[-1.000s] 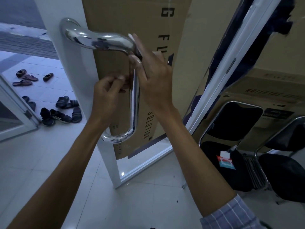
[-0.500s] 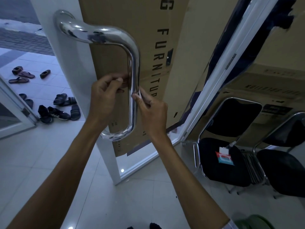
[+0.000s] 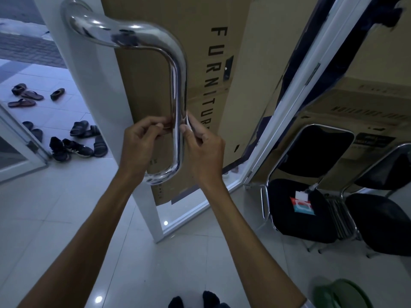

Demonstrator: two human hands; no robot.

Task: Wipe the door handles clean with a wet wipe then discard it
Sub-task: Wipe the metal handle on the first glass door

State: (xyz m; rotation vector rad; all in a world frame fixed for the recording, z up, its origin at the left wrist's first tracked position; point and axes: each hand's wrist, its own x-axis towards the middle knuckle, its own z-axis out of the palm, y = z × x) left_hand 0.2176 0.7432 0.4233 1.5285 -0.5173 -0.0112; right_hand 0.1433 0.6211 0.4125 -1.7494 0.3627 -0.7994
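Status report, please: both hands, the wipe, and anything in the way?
Left hand and right hand pinch the wipe around the door handle, low on its upright bar. Nothing in the way.

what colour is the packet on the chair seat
Red and teal with a white flap: the packet on the black chair, head view.
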